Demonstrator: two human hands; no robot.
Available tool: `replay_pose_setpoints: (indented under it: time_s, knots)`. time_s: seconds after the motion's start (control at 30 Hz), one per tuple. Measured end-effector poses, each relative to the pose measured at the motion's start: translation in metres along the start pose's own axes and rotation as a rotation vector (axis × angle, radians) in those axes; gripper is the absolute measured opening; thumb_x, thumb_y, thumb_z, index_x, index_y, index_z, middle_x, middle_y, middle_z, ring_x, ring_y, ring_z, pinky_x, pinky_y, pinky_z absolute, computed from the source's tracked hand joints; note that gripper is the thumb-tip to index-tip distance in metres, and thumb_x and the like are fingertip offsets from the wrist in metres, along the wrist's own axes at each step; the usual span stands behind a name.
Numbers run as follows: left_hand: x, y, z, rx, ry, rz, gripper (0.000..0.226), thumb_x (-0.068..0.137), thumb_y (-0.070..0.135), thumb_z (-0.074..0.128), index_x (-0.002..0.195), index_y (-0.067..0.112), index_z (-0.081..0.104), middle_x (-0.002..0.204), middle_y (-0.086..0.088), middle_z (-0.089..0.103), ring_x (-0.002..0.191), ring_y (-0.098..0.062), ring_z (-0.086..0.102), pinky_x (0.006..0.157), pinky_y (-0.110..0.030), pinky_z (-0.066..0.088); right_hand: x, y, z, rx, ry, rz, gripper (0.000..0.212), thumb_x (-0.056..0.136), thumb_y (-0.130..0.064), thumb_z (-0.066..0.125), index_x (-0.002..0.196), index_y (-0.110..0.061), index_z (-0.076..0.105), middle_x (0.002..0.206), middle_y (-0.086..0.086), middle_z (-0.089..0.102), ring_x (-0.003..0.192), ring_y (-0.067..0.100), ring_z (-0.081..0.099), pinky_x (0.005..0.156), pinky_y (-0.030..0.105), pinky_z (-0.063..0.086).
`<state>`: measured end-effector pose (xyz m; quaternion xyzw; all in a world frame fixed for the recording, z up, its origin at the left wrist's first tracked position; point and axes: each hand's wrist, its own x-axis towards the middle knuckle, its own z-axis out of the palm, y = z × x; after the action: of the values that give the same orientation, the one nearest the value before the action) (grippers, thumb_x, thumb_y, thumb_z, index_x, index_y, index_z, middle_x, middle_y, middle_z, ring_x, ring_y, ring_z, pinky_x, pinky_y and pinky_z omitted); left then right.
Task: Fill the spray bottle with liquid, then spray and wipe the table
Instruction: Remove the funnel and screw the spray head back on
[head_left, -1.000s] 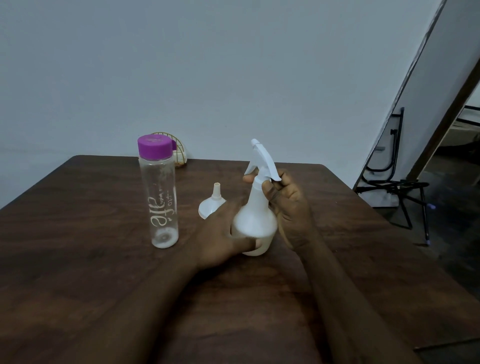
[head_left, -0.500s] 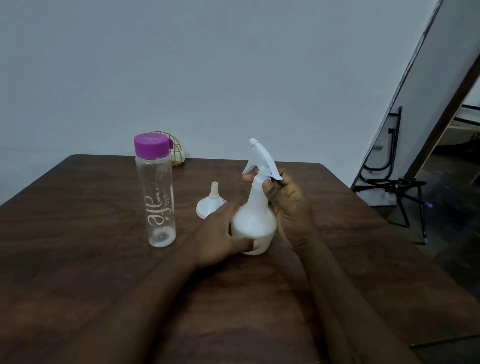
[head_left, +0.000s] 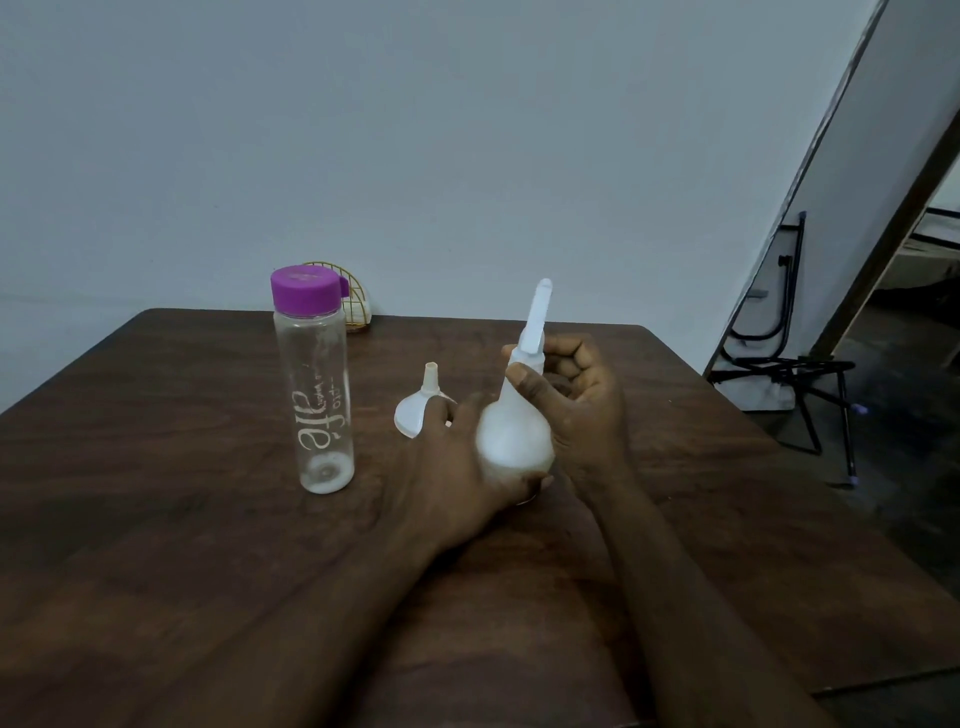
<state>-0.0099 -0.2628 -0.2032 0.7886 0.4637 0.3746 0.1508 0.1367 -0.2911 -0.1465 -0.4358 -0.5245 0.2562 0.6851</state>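
Observation:
A white spray bottle (head_left: 514, 441) stands on the dark wooden table (head_left: 182, 519) at its middle. My left hand (head_left: 457, 467) wraps the bottle's round body from the left. My right hand (head_left: 576, 395) grips the neck just under the white spray head (head_left: 535, 317), which now shows edge-on. Left of them stands a clear bottle (head_left: 317, 395) with a purple cap, upright, with liquid in it that I cannot gauge. A white funnel (head_left: 421, 405) lies upside down between the two bottles, spout up, partly behind my left fingers.
A small gold wire holder (head_left: 353, 306) sits at the table's far edge behind the clear bottle. A plain wall rises behind the table. A folded black metal stand (head_left: 779, 364) rests on the floor to the right.
The spray head has turned from side-on to edge-on under my right hand. My left hand stays on the bottle's body.

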Motion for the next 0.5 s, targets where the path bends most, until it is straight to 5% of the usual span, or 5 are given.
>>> replay_pose_setpoints:
  time_s: [0.1, 0.27, 0.33, 0.5]
  knots:
    - [0.0028, 0.0016, -0.0037, -0.036, -0.02, 0.004, 0.099, 0.046, 0.099, 0.064, 0.125, 0.045, 0.039, 0.117, 0.019, 0.046, 0.094, -0.007, 0.051, 0.069, -0.032, 0.051, -0.0014, -0.0025, -0.0017, 0.17, -0.084, 0.044, 0.03, 0.087, -0.03, 0.073, 0.112, -0.015, 0.065, 0.121, 0.01, 0.077, 0.105, 0.018, 0.073, 0.081, 0.031, 0.057]
    - [0.0062, 0.0068, -0.0049, -0.072, -0.027, -0.02, 0.088, 0.047, 0.093, 0.071, 0.113, 0.05, 0.031, 0.097, 0.027, 0.051, 0.085, 0.004, 0.053, 0.066, -0.034, 0.054, 0.0003, 0.0027, 0.0026, 0.038, 0.065, 0.038, 0.031, 0.071, -0.04, 0.086, 0.096, -0.031, 0.07, 0.098, 0.007, 0.077, 0.086, 0.027, 0.069, 0.08, 0.048, 0.057]
    - [0.0067, 0.0067, -0.0045, -0.069, -0.027, -0.016, 0.088, 0.048, 0.092, 0.073, 0.114, 0.051, 0.03, 0.097, 0.028, 0.05, 0.085, 0.003, 0.054, 0.065, -0.034, 0.054, 0.0013, 0.0054, 0.0049, -0.003, 0.13, 0.011, 0.039, 0.063, -0.044, 0.091, 0.09, -0.034, 0.066, 0.086, 0.002, 0.07, 0.075, 0.024, 0.058, 0.073, 0.045, 0.053]
    - [0.0064, 0.0058, -0.0052, -0.073, -0.041, -0.013, 0.089, 0.049, 0.09, 0.075, 0.114, 0.047, 0.032, 0.101, 0.023, 0.054, 0.087, 0.0, 0.057, 0.067, -0.041, 0.058, 0.0021, 0.007, 0.003, 0.171, 0.109, 0.035, 0.052, 0.073, -0.039, 0.085, 0.11, -0.019, 0.055, 0.089, -0.005, 0.076, 0.079, 0.012, 0.068, 0.071, 0.033, 0.054]
